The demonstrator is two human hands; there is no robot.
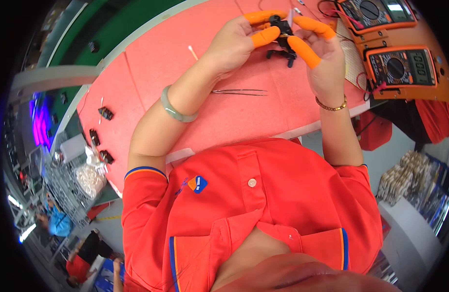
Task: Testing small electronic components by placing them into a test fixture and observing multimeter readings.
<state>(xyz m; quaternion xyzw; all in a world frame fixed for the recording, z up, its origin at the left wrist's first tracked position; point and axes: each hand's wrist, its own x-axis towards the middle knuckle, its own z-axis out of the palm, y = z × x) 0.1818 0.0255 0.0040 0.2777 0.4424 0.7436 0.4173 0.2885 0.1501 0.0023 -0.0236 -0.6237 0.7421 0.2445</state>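
Note:
Both hands meet at the top of the head view around a small black part with a jointed, bracket-like shape. My left hand, in orange finger cots, pinches its left side between thumb and fingers. On the other side, my right hand, also in orange cots, is closed with its thumb tip against the part. A thin pale strip stands up by the right index fingertip; what fixes it is unclear. Just below the part are black feet or a small stand, partly hidden. Metal tweezers lie nearer me on the pink mat.
Two orange multimeters with leads stand at the right. A cotton swab lies beyond my left forearm. Several small black parts lie along the mat's left edge, near a bag of white pieces. A green belt runs behind.

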